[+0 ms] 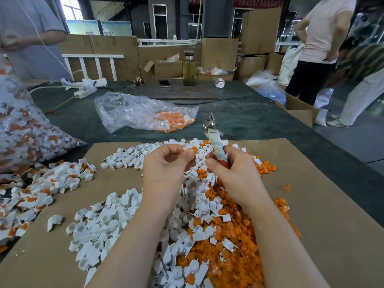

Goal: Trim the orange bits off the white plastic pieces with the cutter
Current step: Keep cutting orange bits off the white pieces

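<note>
Hands (166, 161) pinch orange-tipped white piece (192, 150).

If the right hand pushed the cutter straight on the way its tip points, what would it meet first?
The right hand aims the cutter up and away. Its line looks free until the clear plastic bag of pieces beyond, though depth is hard to judge.

A single head-worn wide-angle view looks forward and down from above the near edge of the cardboard sheet (311, 204). The sheet fills the lower frame, seen close up, with both forearms reaching in from the bottom edge. Beyond the sheet the dark surface (239, 119) recedes, and stacked boxes (220, 53) stand far behind it. Edges bend with lens distortion.
</note>
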`<control>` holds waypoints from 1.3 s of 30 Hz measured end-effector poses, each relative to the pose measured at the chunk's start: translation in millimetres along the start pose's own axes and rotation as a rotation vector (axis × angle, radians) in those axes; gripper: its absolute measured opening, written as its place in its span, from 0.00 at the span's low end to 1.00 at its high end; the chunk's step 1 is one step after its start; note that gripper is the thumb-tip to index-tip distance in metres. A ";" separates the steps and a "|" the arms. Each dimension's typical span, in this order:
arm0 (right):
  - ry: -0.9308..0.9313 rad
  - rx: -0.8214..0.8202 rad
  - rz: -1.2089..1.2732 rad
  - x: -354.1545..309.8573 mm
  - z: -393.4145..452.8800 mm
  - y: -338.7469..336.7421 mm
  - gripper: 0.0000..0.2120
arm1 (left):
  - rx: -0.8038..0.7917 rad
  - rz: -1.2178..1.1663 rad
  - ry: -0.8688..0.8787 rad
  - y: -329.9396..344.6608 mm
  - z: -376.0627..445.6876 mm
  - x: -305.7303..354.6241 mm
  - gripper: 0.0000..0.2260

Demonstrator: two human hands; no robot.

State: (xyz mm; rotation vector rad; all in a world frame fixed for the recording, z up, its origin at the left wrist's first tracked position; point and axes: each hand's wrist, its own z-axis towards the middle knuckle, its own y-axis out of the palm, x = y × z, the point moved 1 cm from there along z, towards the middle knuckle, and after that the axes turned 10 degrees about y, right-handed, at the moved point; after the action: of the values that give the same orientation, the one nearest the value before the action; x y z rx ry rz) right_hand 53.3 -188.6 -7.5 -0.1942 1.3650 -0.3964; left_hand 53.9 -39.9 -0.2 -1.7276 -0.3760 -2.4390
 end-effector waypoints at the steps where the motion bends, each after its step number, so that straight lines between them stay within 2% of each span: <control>1: 0.007 -0.010 -0.004 0.4 -0.2 -1.6 0.03 | -0.001 -0.047 -0.019 -0.9 0.4 0.0 0.05; 4: 0.043 -0.103 -0.028 -0.9 -2.4 -6.8 0.01 | -0.007 -0.100 -0.025 -3.8 1.6 0.1 0.04; 10: 0.071 -0.334 -0.129 -4.4 -6.2 -12.3 0.10 | 0.011 -0.164 -0.002 -7.3 4.5 2.5 0.03; 17: 0.095 -0.426 -0.186 -7.0 -9.6 -9.2 0.08 | -0.002 -0.178 0.005 -10.8 7.1 2.7 0.03; 21: 0.073 -0.422 -0.212 -6.8 -9.2 -7.0 0.02 | -0.009 -0.168 0.010 -12.3 8.5 1.6 0.03; 25: 0.053 -0.401 -0.242 -6.9 -8.7 -4.3 0.08 | 0.014 -0.165 0.005 -11.8 8.8 -0.4 0.03; 28: 0.054 -0.387 -0.265 -5.1 -7.9 -4.2 0.08 | 0.018 -0.147 0.006 -11.8 8.6 -2.2 0.03; 34: 0.030 -0.347 -0.368 -3.0 -6.7 -1.2 0.04 | 0.026 -0.181 -0.146 -18.6 10.9 -3.6 0.03; 36: 0.025 -0.281 -0.397 -2.2 -6.0 0.2 0.04 | 0.090 -0.268 -0.255 -28.7 16.6 -3.3 0.02; 39: 0.042 -0.140 -0.380 1.8 -2.8 -2.3 0.03 | 0.321 -0.457 -0.416 -57.7 32.3 -7.0 0.04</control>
State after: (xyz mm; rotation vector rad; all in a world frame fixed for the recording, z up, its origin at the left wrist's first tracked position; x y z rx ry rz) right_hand 50.5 -191.2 -8.8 -0.5683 1.3984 -0.6238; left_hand 71.4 24.1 -4.0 -2.1653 -1.2556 -2.0781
